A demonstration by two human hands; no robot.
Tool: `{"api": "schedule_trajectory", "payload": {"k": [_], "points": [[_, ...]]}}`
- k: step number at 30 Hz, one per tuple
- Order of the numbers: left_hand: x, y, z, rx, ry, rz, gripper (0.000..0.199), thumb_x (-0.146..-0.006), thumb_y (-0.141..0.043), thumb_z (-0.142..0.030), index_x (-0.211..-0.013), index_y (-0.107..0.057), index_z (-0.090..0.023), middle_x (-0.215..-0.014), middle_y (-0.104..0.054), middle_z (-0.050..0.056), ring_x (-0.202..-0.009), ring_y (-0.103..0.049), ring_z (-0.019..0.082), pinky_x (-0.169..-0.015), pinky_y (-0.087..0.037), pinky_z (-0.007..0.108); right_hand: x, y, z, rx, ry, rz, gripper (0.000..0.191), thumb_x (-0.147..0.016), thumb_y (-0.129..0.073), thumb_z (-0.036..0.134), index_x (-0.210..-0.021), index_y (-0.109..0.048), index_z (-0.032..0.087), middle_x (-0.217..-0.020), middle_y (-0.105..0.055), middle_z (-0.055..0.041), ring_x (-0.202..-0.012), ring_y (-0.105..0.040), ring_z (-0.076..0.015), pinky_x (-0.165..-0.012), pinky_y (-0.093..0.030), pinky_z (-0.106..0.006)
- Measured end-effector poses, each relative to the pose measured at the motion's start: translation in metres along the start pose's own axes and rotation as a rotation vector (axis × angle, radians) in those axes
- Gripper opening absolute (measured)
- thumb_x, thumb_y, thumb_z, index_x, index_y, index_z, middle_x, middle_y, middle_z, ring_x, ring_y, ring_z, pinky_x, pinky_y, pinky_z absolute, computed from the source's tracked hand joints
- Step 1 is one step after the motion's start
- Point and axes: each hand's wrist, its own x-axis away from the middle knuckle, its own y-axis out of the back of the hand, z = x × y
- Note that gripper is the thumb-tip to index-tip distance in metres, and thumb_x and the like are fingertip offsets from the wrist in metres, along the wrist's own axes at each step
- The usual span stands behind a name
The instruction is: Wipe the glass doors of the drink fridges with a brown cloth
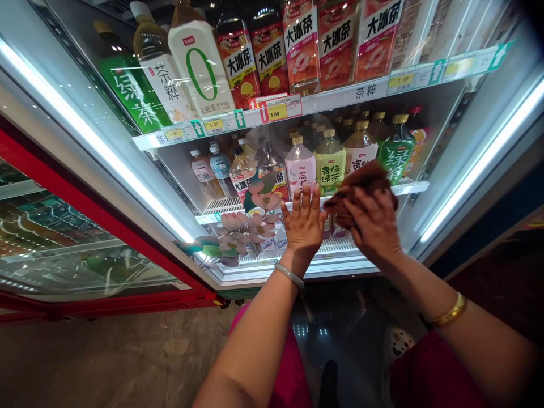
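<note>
My left hand holds nothing. Its fingers are stretched upward and slightly apart, and the palm appears to lie flat against the cooler's clear glass door. A dark brown cloth is bunched in my right hand, up against the same pane and a little to the right of my left one. Pink flower decals with green leaves show on the glass, left of my left hand. Behind the hands, bottled drinks stand on a shelf, among them a pink-labelled bottle and a yellow-green one.
Large tea bottles fill the upper shelf, above a strip of price tags. Bright light tubes run down both sides of the cooler. A red-framed cooler adjoins at the left. Brown floor lies below.
</note>
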Motion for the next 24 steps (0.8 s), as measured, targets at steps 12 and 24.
{"api": "schedule_trajectory", "payload": {"k": [12, 24], "points": [[-0.002, -0.006, -0.004, 0.025, 0.030, -0.016, 0.060, -0.105, -0.046, -0.032, -0.163, -0.033, -0.027, -0.171, -0.030, 0.005, -0.164, -0.011, 0.022, -0.132, 0.008, 0.054, -0.006, 0.004, -0.036, 0.055, -0.161, -0.214, 0.064, -0.083, -0.063, 0.018, -0.146, -0.057, 0.021, -0.155, -0.048, -0.0170, -0.145, -0.042, -0.0398, -0.121, -0.038, -0.064], [0.000, -0.007, -0.010, 0.043, 0.053, -0.006, 0.068, -0.103, -0.049, -0.033, -0.166, -0.024, -0.024, -0.174, -0.022, 0.007, -0.164, -0.007, 0.025, -0.132, 0.003, 0.056, -0.003, 0.017, -0.040, -0.058, -0.036, -0.088, 0.036, -0.085, -0.065, 0.014, -0.119, -0.073, 0.024, -0.124, -0.066, -0.0122, -0.123, -0.059, -0.0326, -0.114, -0.047, -0.054]]}}
